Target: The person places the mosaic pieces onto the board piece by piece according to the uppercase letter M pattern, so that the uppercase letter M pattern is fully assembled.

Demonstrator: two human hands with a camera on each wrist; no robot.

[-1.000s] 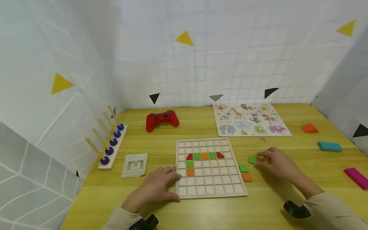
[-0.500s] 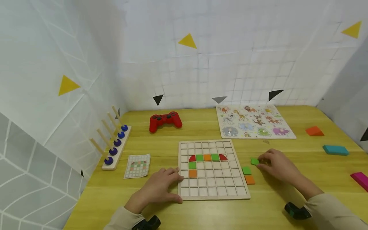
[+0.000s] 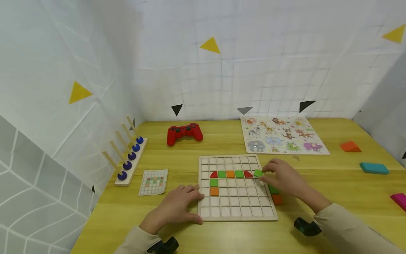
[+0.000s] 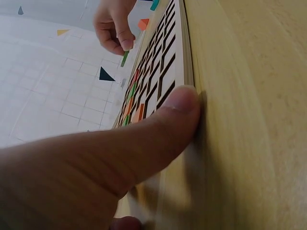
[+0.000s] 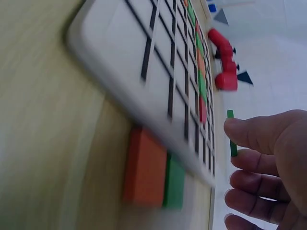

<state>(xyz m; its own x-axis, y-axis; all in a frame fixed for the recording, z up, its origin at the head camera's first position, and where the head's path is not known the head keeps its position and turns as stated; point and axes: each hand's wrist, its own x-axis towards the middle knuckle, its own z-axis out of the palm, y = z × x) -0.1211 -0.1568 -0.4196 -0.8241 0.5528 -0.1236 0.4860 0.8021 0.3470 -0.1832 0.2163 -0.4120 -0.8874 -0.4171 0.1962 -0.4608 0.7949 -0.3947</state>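
My right hand [image 3: 287, 180] pinches a green square tile [image 3: 258, 173] between thumb and fingers, over the right rim of a wooden grid board [image 3: 238, 201]. The right wrist view shows that tile [image 5: 232, 134] edge-on, raised above the board. A row of red, green and orange pieces lies in the grid, with a green tile [image 3: 214, 182] and an orange tile [image 3: 214, 191] below its left end. My left hand [image 3: 179, 206] rests at the board's left side, forefinger on the rim and thumb near the front corner. In the left wrist view the thumb [image 4: 168, 120] touches the board's edge.
Beside the board's right edge lie an orange tile [image 3: 277, 199] and a green tile [image 3: 274, 189]. A pattern card [image 3: 153, 182] and a peg stand [image 3: 123, 182] are at left. Behind are a red game controller [image 3: 185, 133] and an animal puzzle [image 3: 282, 135]. Coloured blocks [image 3: 374, 168] line the right.
My right hand has picked the green tile up from the table and carried it left, over the board's right rim. The left hand stays at the board; the head view has shifted slightly.
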